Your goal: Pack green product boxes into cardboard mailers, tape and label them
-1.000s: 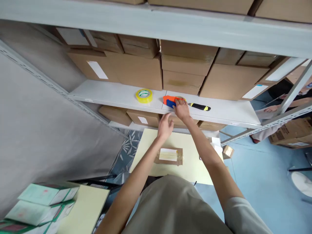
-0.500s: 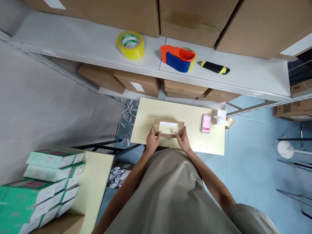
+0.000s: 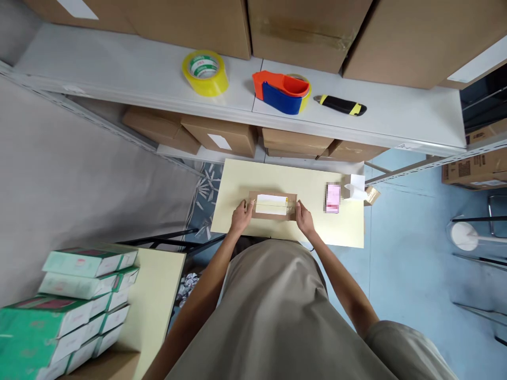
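Observation:
A small brown cardboard box [image 3: 269, 215] lies on the pale yellow table [image 3: 233, 177], its long side running left to right. On its top is a white label [image 3: 271, 204] with a small yellow mark, and clear tape shines at the right end. My left hand [image 3: 241, 216] grips the left end of the box, thumb on the top edge. The opposite end is in my right hand [image 3: 304, 219], its fingers against the side. What the undersides of my fingers touch is hidden.
A shelf ahead bears a yellow tape roll [image 3: 205, 73], an orange and blue tape dispenser [image 3: 281, 92], a utility knife [image 3: 341, 104] and large cartons [image 3: 297, 34]. A pink blurred item [image 3: 332, 198] and white paper [image 3: 355, 187] sit at the table's right. Green boxes [image 3: 35, 322] are stacked at lower left.
My hands have shifted from the front corners of the box out to its two ends, thumbs no longer lying near the label. The camera view has shifted slightly.

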`<move>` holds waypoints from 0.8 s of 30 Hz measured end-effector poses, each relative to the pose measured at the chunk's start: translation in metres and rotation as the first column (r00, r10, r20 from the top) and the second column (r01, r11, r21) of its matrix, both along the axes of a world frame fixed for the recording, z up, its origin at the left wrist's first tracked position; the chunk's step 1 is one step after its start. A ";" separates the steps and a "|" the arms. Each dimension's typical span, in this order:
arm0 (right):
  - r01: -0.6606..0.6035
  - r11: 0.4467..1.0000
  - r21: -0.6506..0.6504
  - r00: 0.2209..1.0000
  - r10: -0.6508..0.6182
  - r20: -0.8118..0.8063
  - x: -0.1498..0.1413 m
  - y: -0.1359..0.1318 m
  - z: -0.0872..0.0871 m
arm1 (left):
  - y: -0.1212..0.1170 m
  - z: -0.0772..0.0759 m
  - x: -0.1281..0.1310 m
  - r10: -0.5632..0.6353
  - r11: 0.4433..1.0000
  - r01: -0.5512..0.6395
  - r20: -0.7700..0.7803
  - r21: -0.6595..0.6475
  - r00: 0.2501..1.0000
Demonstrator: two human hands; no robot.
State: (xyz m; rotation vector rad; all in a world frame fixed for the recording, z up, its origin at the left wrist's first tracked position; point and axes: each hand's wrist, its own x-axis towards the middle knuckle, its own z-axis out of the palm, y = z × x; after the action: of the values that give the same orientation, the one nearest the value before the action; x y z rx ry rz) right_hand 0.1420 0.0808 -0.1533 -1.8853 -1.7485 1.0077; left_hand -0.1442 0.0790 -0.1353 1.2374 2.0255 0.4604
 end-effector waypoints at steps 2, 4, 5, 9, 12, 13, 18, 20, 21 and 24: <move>0.007 1.000 -0.003 0.999 -0.007 0.034 0.001 0.001 0.002 | -0.003 0.001 0.000 0.028 0.998 -0.028 0.012 0.060 1.000; 0.003 1.000 -0.008 0.997 -0.002 0.075 0.000 0.001 0.003 | -0.005 0.002 0.003 0.048 0.993 -0.051 0.034 0.103 0.998; -0.003 1.000 -0.015 0.996 0.005 0.087 -0.001 0.001 0.004 | -0.005 0.002 0.004 0.051 0.992 -0.055 0.044 0.111 0.998; -0.022 1.000 0.016 1.000 0.022 0.002 0.002 0.003 0.010 | -0.002 0.004 0.001 0.072 0.984 -0.080 0.060 0.159 0.996; -0.026 0.996 0.081 0.996 0.033 -0.082 0.011 0.003 0.013 | 0.000 0.000 -0.008 0.091 0.974 -0.106 0.080 0.203 0.993; -0.024 0.996 0.085 0.996 0.031 -0.082 0.014 0.002 0.013 | -0.001 -0.002 -0.009 0.097 0.974 -0.117 0.113 0.193 0.989; 0.003 0.999 -0.051 0.999 -0.006 -0.051 0.021 -0.006 -0.002 | -0.015 -0.023 -0.002 0.111 0.988 -0.136 0.284 0.071 0.952; -0.005 0.992 -0.123 0.998 -0.002 -0.057 0.023 -0.012 -0.009 | -0.021 -0.030 0.003 0.114 0.990 -0.133 0.316 0.040 0.942; -0.007 0.990 -0.144 0.997 -0.004 -0.074 0.024 -0.015 -0.012 | -0.024 -0.033 0.004 0.120 0.990 -0.136 0.332 0.026 0.936; 0.070 0.983 -0.171 0.978 -0.101 -0.185 0.026 -0.024 -0.016 | -0.029 -0.035 0.006 0.137 0.989 -0.146 0.373 -0.004 0.918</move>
State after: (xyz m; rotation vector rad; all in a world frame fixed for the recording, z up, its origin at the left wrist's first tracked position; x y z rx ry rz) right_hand 0.1683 0.0573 -0.1689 -1.8709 -1.5019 1.2888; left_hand -0.1377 0.0503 -0.1701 0.9344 1.7897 0.7333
